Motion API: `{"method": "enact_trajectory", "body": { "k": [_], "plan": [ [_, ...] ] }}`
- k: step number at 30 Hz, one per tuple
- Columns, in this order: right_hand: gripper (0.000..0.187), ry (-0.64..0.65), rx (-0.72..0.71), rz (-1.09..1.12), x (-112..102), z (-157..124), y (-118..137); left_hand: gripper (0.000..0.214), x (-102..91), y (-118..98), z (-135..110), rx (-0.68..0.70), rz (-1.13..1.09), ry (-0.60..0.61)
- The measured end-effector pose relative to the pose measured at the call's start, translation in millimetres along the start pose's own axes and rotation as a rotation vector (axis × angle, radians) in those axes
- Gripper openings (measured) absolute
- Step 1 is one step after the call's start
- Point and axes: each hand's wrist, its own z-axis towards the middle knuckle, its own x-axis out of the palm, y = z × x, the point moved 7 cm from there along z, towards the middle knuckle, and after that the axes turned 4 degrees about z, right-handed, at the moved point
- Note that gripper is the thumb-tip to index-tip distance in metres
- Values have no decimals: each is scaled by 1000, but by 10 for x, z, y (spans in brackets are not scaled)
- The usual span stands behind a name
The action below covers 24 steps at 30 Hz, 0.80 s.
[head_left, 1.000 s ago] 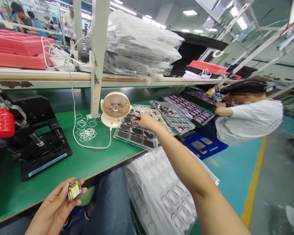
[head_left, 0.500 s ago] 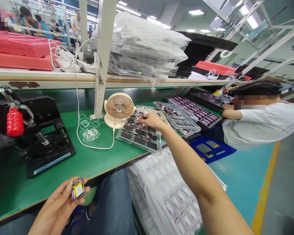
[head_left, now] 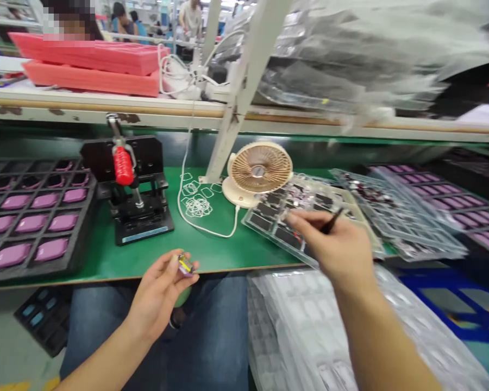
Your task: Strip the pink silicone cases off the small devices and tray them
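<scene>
My left hand [head_left: 155, 296] pinches a small purple device housing [head_left: 186, 266] between thumb and fingers, in front of the bench edge. Yellow shows in its open face. Over a clear tray [head_left: 269, 231] on the right, my right hand [head_left: 342, 252] is closed around a slim dark tool [head_left: 332, 221], perhaps tweezers. The tool's back end sticks up behind the thumb. Something small may be at the fingertips, but blur hides it. Dark flat pieces and small parts lie in the tray's compartments. White ring-like loops [head_left: 198, 206] lie on the green bench [head_left: 212, 252].
A black press with a red handle [head_left: 123, 165] stands left of the cream fan [head_left: 261, 168]. Purple housings fill part of a black foam tray [head_left: 75, 255]. More clear trays [head_left: 427, 239] lie at right. Plastic-wrapped trays [head_left: 301, 320] stand beside my legs.
The view has turned left, bringing the foam tray of purple housings into sight. My right hand has drawn back toward me from the clear tray. My left hand still holds the housing, now tilted.
</scene>
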Motion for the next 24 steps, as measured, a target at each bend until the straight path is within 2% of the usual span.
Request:
{"method": "enact_trajectory", "body": {
  "k": [2,3,5,7,9,11,18,21,24],
  "plan": [
    [14,4,-175,269,324,-597,350,25,0,12,29,44,-40,-1],
    [10,62,-299,371,529,-891,536,23,-10,13,28,64,-50,-4],
    [29,154,-516,485,902,-1380,820,19,-41,2,1,97,-51,-9],
    [46,194,-630,532,1179,-1655,945,17,-71,-33,-50,128,-44,-3],
    [51,190,-667,540,1337,-1747,960,16,-98,-77,-104,150,-40,3],
    [51,181,-696,521,1403,-1761,945,16,-128,-115,-148,166,-40,-3],
    [57,166,-737,458,1433,-1787,880,33,-190,-107,-185,161,-38,-60],
    [59,152,-749,423,1473,-1827,873,34,-204,-93,-168,165,-36,-67],
    [49,156,-676,446,1509,-1839,873,31,-239,-91,-163,186,-14,-76]
  ]
}}
